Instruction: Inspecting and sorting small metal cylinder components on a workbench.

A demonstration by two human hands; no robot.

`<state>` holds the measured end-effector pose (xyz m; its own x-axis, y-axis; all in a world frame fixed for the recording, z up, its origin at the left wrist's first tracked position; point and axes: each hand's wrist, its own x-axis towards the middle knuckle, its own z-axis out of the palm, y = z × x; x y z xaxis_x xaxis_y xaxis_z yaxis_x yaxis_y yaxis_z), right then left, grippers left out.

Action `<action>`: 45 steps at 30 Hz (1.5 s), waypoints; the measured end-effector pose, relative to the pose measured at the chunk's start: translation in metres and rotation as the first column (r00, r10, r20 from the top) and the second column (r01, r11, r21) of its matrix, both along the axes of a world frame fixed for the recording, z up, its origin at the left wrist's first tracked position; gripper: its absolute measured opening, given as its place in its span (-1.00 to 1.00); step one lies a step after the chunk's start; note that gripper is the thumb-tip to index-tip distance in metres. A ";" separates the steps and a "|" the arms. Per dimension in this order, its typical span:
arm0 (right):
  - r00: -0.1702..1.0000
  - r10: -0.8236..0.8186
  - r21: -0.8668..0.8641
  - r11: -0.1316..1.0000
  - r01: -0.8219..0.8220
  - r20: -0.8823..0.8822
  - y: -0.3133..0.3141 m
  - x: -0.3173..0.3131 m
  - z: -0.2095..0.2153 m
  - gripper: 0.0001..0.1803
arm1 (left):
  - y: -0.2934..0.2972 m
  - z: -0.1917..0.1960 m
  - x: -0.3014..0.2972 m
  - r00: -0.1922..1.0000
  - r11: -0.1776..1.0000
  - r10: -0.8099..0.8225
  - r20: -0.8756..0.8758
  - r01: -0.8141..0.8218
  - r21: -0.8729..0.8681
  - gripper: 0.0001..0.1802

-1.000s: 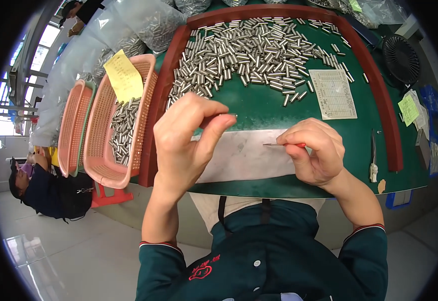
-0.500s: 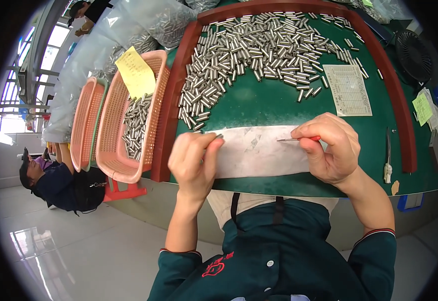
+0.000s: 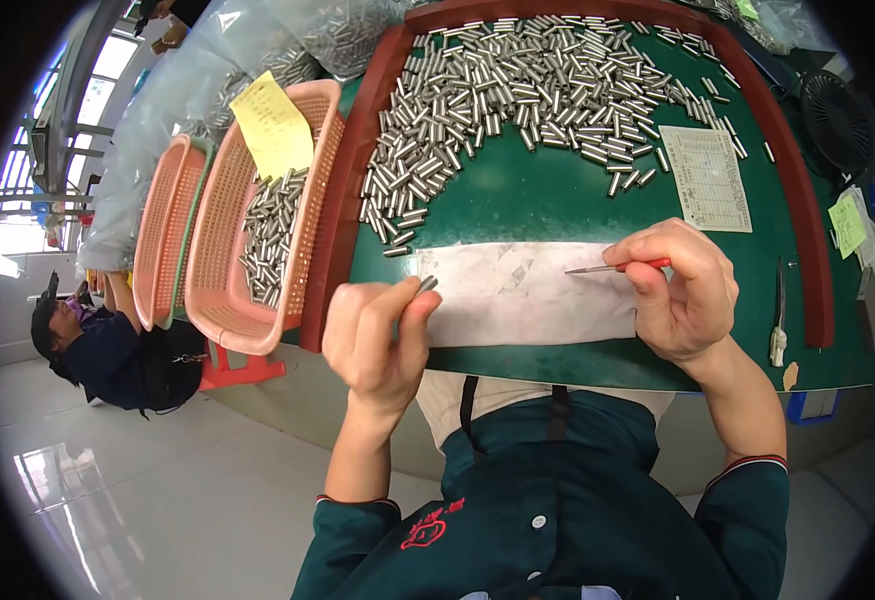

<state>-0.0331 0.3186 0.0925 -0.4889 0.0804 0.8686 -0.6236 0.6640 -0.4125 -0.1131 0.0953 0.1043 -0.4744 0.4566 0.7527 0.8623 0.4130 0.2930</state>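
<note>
Between the thumb and index finger of my left hand (image 3: 375, 342) is a small metal cylinder (image 3: 426, 285), held over the left end of a white cloth (image 3: 527, 305). My right hand (image 3: 689, 290) is closed on a thin pointed tool with a red handle (image 3: 647, 264); its metal tip points left above the cloth's right half. The cloth lies flat on the green tabletop (image 3: 517, 215) and carries grey smudges. A large heap of metal cylinders (image 3: 517, 95) spreads across the far part of the table.
Red-brown rails (image 3: 345, 225) border the table. Left stand a pink basket (image 3: 222, 290) with cylinders and a yellow note (image 3: 272, 125), and a second pink basket (image 3: 162, 225). A printed sheet (image 3: 705, 180), a knife-like tool (image 3: 779, 310) and a black fan (image 3: 835, 120) are right. Two people are at left.
My left hand has shifted slightly left and turned, so the cylinder shows more. The right hand, with the red-handled tool, has moved a little to the right.
</note>
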 end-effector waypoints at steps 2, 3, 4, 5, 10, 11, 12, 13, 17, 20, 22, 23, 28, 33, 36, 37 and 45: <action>1.000 0.030 -0.005 1.000 -0.030 -0.007 -0.003 0.001 0.004 -0.82 | -0.006 -0.023 -0.009 0.982 0.940 -0.045 0.184 0.104 -0.324 -0.83; 1.000 0.025 -0.007 1.000 -0.025 0.004 0.000 0.006 0.005 -0.82 | -0.006 -0.019 -0.007 0.987 0.938 -0.047 0.156 0.097 -0.333 -0.83; 1.000 0.014 -0.007 1.000 -0.014 0.023 0.000 0.004 0.002 -0.82 | -0.005 -0.013 -0.003 0.992 0.975 -0.078 0.097 0.096 -0.199 -0.82; 1.000 0.005 -0.002 1.000 -0.005 0.031 0.000 0.000 0.000 -0.82 | -0.004 -0.005 0.001 0.995 0.993 -0.098 0.035 0.100 -0.061 -0.81; 0.998 0.024 -0.025 0.999 -0.022 0.063 -0.004 0.006 0.003 -0.84 | -0.014 -0.013 0.001 0.958 0.977 0.014 0.285 0.048 -0.209 -0.86; 0.997 0.022 -0.037 0.999 -0.019 0.074 -0.003 0.006 0.002 -0.85 | -0.016 -0.003 0.009 0.934 0.994 -0.014 0.357 0.052 -0.096 -0.87; 0.997 0.008 0.002 1.000 -0.008 0.076 0.000 0.005 0.002 -0.84 | -0.018 0.004 0.014 0.906 0.999 -0.044 0.422 0.043 0.013 -0.88; 0.996 0.020 0.003 1.000 -0.020 0.082 0.001 0.006 0.001 -0.84 | -0.024 0.007 0.021 0.801 0.990 -0.089 0.592 0.008 0.138 -0.89; 0.995 0.036 -0.023 0.999 -0.034 0.096 0.002 0.009 -0.002 -0.83 | -0.057 -0.005 0.055 0.118 0.727 -0.631 0.767 -0.255 0.637 -0.91; 0.990 0.081 -0.043 0.996 -0.077 0.112 -0.002 0.009 -0.004 -0.82 | -0.077 -0.033 0.078 -0.199 0.573 -0.814 0.545 -0.428 0.699 -0.88; 0.988 0.103 -0.046 0.994 -0.098 0.117 -0.004 0.009 -0.001 -0.79 | -0.080 -0.054 0.091 -0.307 0.511 -0.860 0.408 -0.536 0.672 -0.86; 0.988 0.098 -0.068 0.994 -0.090 0.118 -0.005 0.010 -0.001 -0.80 | -0.082 -0.070 0.095 -0.347 0.452 -0.891 0.293 -0.615 0.647 -0.85; 0.989 0.001 -0.091 0.996 0.012 0.148 -0.008 0.009 -0.004 -0.75 | -0.080 -0.115 0.109 -0.366 0.419 -0.907 0.210 -0.717 0.557 -0.83; 0.988 -0.001 -0.062 0.998 0.011 0.155 -0.009 0.010 -0.007 -0.73 | -0.082 -0.134 0.114 -0.345 0.384 -0.922 0.177 -0.745 0.546 -0.85; 0.990 -0.013 -0.032 0.999 0.018 0.139 -0.007 0.011 -0.007 -0.75 | -0.084 -0.139 0.116 -0.334 0.367 -0.929 0.158 -0.783 0.503 -0.85; 0.990 -0.002 -0.028 1.000 0.006 0.139 -0.007 0.011 -0.007 -0.75 | -0.085 -0.141 0.116 -0.334 0.362 -0.931 0.148 -0.792 0.492 -0.85; 0.992 0.014 -0.044 0.999 -0.009 0.124 -0.005 0.011 -0.007 -0.77 | -0.083 -0.138 0.115 -0.305 0.335 -0.942 0.140 -0.844 0.418 -0.88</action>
